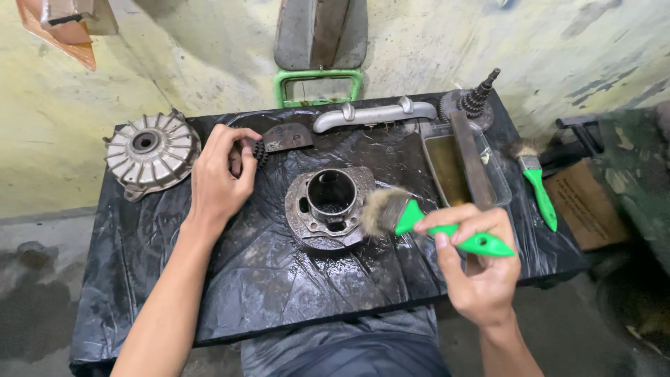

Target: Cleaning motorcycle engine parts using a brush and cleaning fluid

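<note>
Two hands flank the engine cylinder [326,207]: the right hand [474,262], just right of it, grips a green-handled brush [426,223], bristles touching its rim; the left hand [220,178], up-left, curls around a small toothed part [260,152].

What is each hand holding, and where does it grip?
Right hand grips a green-handled brush by its handle. Left hand clasps a small dark toothed part at its end.

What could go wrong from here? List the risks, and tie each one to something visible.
1. The green-handled brush in the right hand looks wet; bristles could flick fluid off the metal cylinder part.
2. The tray of yellowish liquid sits beside the working hand; a bump might spill it.
3. The black plastic sheet is slick, so the cylinder part may slide while the left hand is on a small toothed part.
</note>
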